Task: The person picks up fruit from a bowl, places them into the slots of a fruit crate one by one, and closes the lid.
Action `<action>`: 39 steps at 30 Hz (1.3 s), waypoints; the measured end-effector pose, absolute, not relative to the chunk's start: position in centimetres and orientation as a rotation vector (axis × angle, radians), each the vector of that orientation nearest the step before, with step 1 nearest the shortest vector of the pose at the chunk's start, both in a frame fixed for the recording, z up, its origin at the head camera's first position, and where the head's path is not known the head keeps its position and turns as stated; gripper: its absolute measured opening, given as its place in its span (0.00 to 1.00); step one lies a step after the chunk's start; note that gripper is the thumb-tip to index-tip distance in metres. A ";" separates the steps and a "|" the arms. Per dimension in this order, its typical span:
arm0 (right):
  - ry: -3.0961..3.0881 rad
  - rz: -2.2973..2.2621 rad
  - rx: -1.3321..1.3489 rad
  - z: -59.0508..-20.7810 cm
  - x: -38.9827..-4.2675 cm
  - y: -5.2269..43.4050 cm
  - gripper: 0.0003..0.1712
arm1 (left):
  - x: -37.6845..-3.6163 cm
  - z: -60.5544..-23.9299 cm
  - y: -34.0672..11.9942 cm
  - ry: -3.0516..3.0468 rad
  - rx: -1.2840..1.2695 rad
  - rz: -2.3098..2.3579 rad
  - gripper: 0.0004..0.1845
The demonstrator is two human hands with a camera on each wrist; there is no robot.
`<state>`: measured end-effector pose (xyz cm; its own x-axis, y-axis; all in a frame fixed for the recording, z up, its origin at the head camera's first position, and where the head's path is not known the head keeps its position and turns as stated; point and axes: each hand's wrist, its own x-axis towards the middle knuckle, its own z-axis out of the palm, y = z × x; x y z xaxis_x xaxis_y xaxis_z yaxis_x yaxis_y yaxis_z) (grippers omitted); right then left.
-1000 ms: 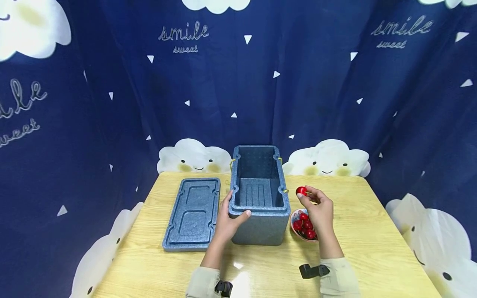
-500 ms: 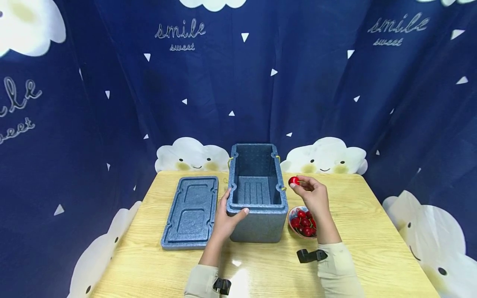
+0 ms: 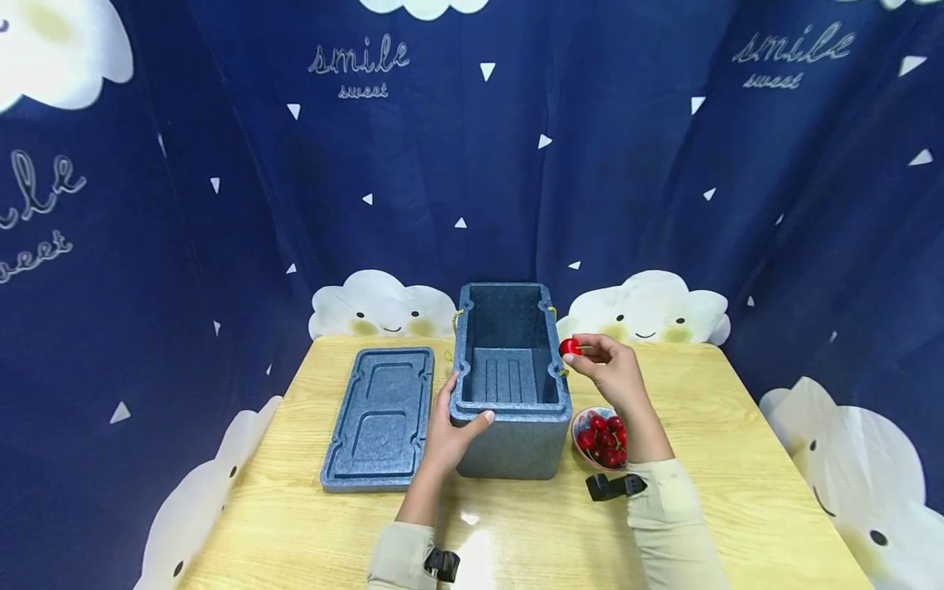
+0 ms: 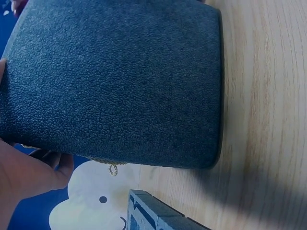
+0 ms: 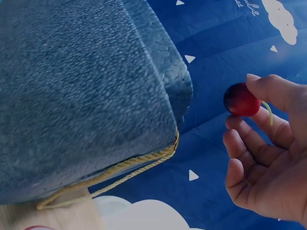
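On the bench (image 3: 737,459), near its middle, stands an open foam box (image 3: 510,381), its long side running away from the person. The left hand (image 3: 450,430) grips the near left corner of the box: the thumb lies over the near rim and the fingers wrap the left wall, as the head view shows. In the left wrist view only part of that hand (image 4: 24,175) appears, pressed against the box's outer wall (image 4: 115,81).

Beside the box's right rim, the right hand (image 3: 608,369) pinches a cherry (image 3: 569,347) between thumb and fingertips, holding it in the air level with the rim and just outside it. The right wrist view shows the cherry (image 5: 241,99) held by thumb and forefinger, its thin stem running along the finger, with the other fingers loosely curled below; the box corner (image 5: 96,96) and its yellow cord (image 5: 115,170) lie to the left.

Under the right forearm sits a bowl (image 3: 578,426) of cherries, touching or just beside the box's right wall. Left of the box, the lid (image 3: 379,418) lies flat, inner side up. A dark blue curtain (image 3: 221,164) with clouds hangs behind.
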<state>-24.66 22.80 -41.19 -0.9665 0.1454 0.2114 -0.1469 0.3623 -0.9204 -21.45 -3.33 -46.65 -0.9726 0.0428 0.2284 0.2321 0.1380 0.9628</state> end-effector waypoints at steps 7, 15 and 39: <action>-2.444 1.636 0.139 -39.9 -26.7 22.4 0.22 | -22.5 -48.6 -3.4 -2.272 -0.276 -1.896 0.44; -2.615 1.675 0.387 -38.2 -29.8 21.6 0.22 | -23.4 -50.1 -3.6 -2.265 -0.250 -1.919 0.45; -2.997 1.954 0.579 -38.4 -36.0 19.9 0.21 | -21.6 -46.8 -3.1 -2.242 -0.275 -1.971 0.43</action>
